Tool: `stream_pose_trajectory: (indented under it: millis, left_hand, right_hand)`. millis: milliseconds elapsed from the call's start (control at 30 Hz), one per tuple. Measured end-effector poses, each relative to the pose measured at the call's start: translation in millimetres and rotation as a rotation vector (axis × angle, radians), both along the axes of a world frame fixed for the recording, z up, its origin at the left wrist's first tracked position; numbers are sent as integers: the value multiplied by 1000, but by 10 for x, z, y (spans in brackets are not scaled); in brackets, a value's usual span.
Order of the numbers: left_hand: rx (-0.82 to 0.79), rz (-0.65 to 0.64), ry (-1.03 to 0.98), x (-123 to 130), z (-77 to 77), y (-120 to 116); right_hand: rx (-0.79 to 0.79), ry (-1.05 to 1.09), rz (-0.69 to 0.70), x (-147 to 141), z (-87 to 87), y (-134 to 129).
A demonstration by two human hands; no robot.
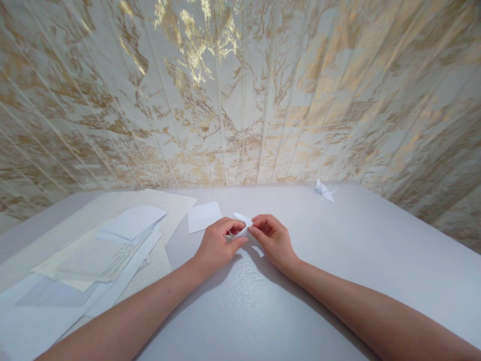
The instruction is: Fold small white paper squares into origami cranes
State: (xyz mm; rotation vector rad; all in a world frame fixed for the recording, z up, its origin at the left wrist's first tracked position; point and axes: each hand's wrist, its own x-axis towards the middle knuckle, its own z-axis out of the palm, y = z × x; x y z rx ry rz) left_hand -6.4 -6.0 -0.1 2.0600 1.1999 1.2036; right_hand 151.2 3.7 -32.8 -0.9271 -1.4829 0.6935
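Between my two hands, just above the table, is a small folded piece of white paper (242,218). My left hand (218,241) pinches its left side between thumb and fingers. The fingers of my right hand (273,239) are closed on its right edge, thumb toward me. Much of the paper is covered by my fingers, so its full shape is hidden. A square sheet of white paper (203,217) lies flat on the table just beyond my left hand.
A folded paper crane (324,191) rests near the table's back edge on the right. Loose sheets, some printed (95,258), and a folded white sheet (132,223) are piled at the left. Behind the white table (361,240) rises a gold-patterned wall covering (240,100).
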Motion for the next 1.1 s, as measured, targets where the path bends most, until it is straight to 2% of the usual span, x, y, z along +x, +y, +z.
stream_pose_trajectory:
  millis: [200,333,533,633,767,867,967,1033,1100]
  left_hand:
    - [226,-16,121,-33,-65,45]
    - [249,-17,184,-52,-74,38]
    - [131,49,197,-29,-65,24]
    - [14,92,141,-3,-65,18]
    - [-104,74,19,14,-70,8]
    - [-122,37,1,-14,-57,14]
    - [-65,47,50,-88,-20,54]
    - [64,72,93,-150,6,98]
    - [210,36,135,-207,22,142]
  right_hand:
    - [72,-173,39,-1,27,-32]
    - [112,-312,-40,17,51,-54]
    - [260,-489,-59,41,47,-73]
    - [406,-615,-81,65,58,-75]
    - [593,-777,-80,97,80,-64]
    - [594,-826,-92,112,82,-44]
    - [579,-845,-100,128,88,-23]
    - [607,-859,-97,137,104,-20]
    - [653,-877,-87,141,129,-31]
